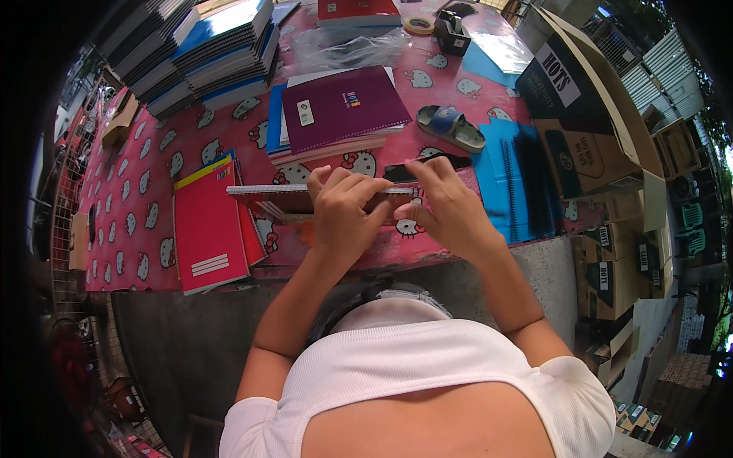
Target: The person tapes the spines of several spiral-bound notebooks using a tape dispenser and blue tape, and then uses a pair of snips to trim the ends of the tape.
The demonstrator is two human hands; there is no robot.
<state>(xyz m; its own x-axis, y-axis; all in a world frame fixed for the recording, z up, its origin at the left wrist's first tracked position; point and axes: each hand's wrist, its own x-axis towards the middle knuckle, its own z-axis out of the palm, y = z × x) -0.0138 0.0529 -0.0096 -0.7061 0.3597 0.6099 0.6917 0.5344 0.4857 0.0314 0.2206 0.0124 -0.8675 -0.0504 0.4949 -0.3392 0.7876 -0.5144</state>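
A spiral notebook [279, 190] with a dark red cover is held on edge above the near side of the table, its white bound edge facing up. My left hand [343, 200] grips the middle of it from above, fingers bent over the edge. At the notebook's right end is my right hand [452, 204], thumb and fingers curved but apart, with that end between them; whether they touch it is unclear. Red notebooks [206, 233], one with a yellow strip, lie to the left. Beyond my hands, a purple notebook [343, 109] tops a small pile.
Tall stacks of spiral notebooks [221, 72] stand far left. A blue sandal [450, 127], blue covers with black coils [500, 179] and a cardboard box [588, 99] are on the right. A tape dispenser [452, 32] and clear plastic [343, 49] lie at the back.
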